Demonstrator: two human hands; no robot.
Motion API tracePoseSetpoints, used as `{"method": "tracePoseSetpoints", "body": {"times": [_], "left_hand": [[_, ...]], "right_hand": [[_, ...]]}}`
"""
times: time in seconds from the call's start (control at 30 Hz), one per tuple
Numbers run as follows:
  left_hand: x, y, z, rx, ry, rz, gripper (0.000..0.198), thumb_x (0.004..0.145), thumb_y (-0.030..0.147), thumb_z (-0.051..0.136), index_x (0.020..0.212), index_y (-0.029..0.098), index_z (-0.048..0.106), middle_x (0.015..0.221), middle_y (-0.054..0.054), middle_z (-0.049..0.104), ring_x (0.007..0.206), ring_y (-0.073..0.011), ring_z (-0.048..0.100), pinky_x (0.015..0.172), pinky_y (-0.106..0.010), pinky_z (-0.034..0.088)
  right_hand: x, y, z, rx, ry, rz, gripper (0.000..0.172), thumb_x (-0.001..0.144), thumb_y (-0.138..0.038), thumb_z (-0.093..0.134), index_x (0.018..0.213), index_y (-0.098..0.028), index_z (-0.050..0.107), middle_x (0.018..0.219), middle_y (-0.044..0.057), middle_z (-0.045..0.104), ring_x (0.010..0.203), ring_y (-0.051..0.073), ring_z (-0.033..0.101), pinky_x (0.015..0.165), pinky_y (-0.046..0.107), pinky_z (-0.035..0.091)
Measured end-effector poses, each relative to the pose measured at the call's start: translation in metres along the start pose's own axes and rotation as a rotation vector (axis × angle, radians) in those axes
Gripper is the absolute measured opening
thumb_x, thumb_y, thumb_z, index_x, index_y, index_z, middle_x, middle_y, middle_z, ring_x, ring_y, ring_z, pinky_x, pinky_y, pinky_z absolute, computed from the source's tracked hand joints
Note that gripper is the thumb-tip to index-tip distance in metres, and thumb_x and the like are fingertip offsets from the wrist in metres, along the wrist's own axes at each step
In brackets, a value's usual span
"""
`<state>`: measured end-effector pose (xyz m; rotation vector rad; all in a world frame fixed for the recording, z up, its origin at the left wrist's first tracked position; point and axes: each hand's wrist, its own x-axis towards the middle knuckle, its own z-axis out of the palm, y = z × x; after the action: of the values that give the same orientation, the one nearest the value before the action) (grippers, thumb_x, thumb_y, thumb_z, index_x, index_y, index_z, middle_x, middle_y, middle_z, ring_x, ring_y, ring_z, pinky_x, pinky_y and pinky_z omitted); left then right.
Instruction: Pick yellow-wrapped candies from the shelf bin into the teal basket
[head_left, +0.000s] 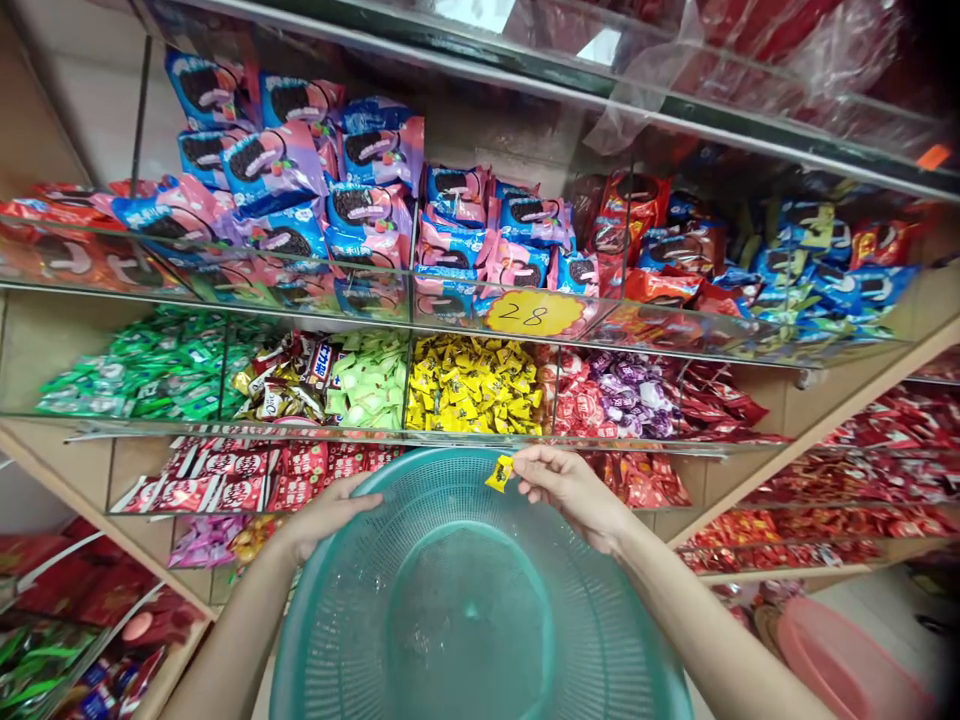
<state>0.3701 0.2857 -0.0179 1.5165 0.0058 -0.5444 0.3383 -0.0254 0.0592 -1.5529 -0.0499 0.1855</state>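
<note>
Teal basin point(469, 620), rim clasped by left hand point(324, 518); right hand point(568, 487) pinches yellow packet point(499, 474) by one end.

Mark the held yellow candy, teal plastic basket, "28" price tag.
Yellow candy point(499, 474): head view, wrapper's middle.
Teal plastic basket point(469, 625): head view, inside bottom.
"28" price tag point(536, 313): head view, yellow face.

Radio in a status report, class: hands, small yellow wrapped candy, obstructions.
Left hand gripping rim of round green perforated plastic basket. Right hand pinching small yellow wrapped candy at basket's far side. Nothing visible between candy and basket.
</note>
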Motion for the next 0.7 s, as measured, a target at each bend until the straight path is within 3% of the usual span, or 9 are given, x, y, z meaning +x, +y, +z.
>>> {"method": "tracePoseSetpoints", "body": {"times": [0.2,0.43,0.53,0.7], "left_hand": [[-0.004,0.000,0.002,0.029,-0.009,-0.035,0.062,0.061,0.046,0.078,0.113,0.017,0.060,0.097,-0.008,0.073,0.079,-0.0230,0.070,0.071,-0.033,0.055],[-0.005,-0.004,0.014,0.150,-0.030,0.021,0.065,0.064,0.050,0.074,0.118,0.017,0.059,0.097,-0.006,0.073,0.085,-0.0247,0.069,0.074,-0.034,0.056],[-0.003,-0.007,0.015,0.147,-0.022,0.031,0.064,0.067,0.049,0.073,0.121,0.019,0.057,0.103,-0.006,0.072,0.088,-0.0236,0.068,0.077,-0.033,0.055],[-0.004,-0.008,0.018,0.125,0.008,0.020,0.066,0.067,0.048,0.073,0.124,0.018,0.056,0.106,-0.007,0.071,0.089,-0.0234,0.068,0.078,-0.033,0.055]], "right_hand": [[0.001,0.011,-0.005,-0.152,-0.123,0.057,0.031,0.069,-0.044,0.071,0.082,-0.016,0.065,0.070,-0.002,0.065,0.060,0.006,0.054,0.058,0.020,0.041],[0.026,0.079,-0.015,-0.393,-0.158,0.272,0.010,0.070,-0.025,0.067,0.068,-0.017,0.061,0.053,-0.005,0.059,0.049,0.007,0.051,0.047,0.019,0.038],[0.034,0.103,-0.006,-0.428,-0.188,0.365,0.007,0.068,-0.015,0.065,0.061,-0.017,0.062,0.049,-0.005,0.059,0.045,0.008,0.052,0.043,0.019,0.038],[0.049,0.122,0.019,-0.451,-0.194,0.427,0.014,0.066,-0.010,0.063,0.054,-0.018,0.062,0.046,-0.003,0.059,0.043,0.009,0.053,0.040,0.019,0.040]]}}
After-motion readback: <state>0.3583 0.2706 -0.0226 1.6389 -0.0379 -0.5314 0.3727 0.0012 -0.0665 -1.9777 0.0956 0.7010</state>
